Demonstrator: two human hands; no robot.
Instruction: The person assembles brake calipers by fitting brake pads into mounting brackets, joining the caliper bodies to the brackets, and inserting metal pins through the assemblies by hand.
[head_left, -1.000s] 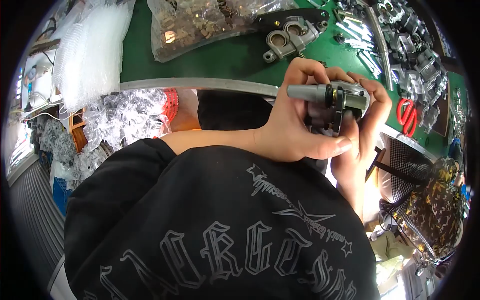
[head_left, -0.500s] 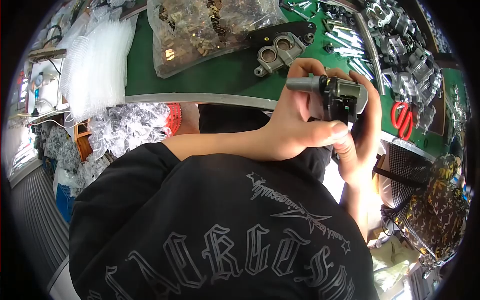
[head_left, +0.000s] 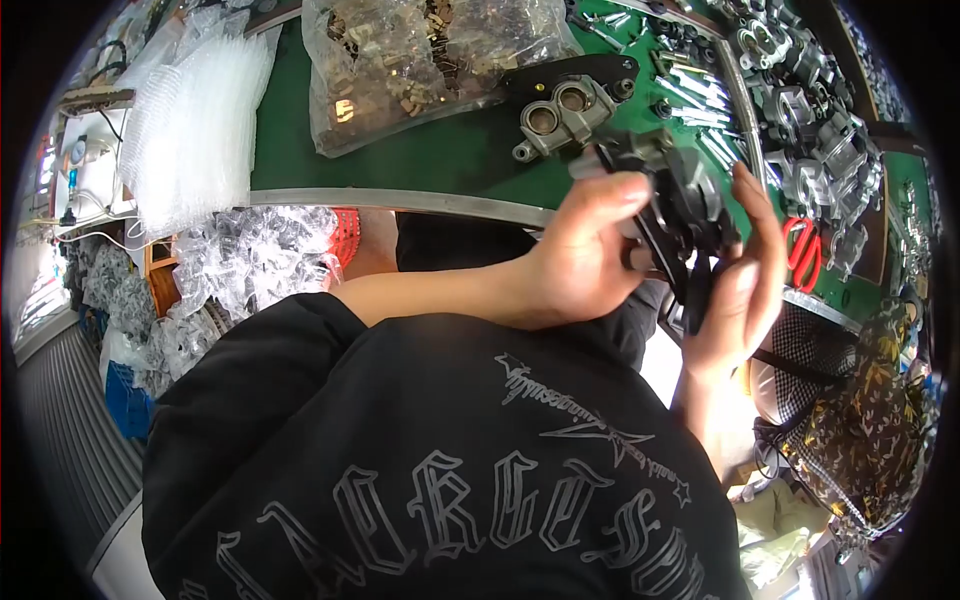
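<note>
Dark metal, and it's on the move: the blurred assembly [head_left: 688, 215] hangs between the two hands, held up in front of the near edge of the counter [head_left: 400, 165]. Half a second ago it sat fairly level, a grey cylinder sticking out squarely to the left; now it has swung round, a long black edge slanting from upper left down to lower right, and that cylinder is hard to make out (motion smear, mostly). The left hand [head_left: 585, 255] has changed too: its thumb lay low across the front, by the right thumb, and now it is up at the assembly's upper left side. That grip is part closed, thumb above, the other fingers largely hidden behind. Over on the right, the right hand [head_left: 740, 290] has spread wider, fingers up along the far side, thumb apart from them beside the lower end; its grip is loose, and whether every finger touches, I can't tell.

Beyond, things hold their places: the silver block with two round bores [head_left: 565, 118] beside a black plate [head_left: 570, 72], the clear bag of small brassy pieces [head_left: 430, 70], the shiny pins [head_left: 700, 95]. The red handles [head_left: 804, 252] are now partly covered by the right fingers.
</note>
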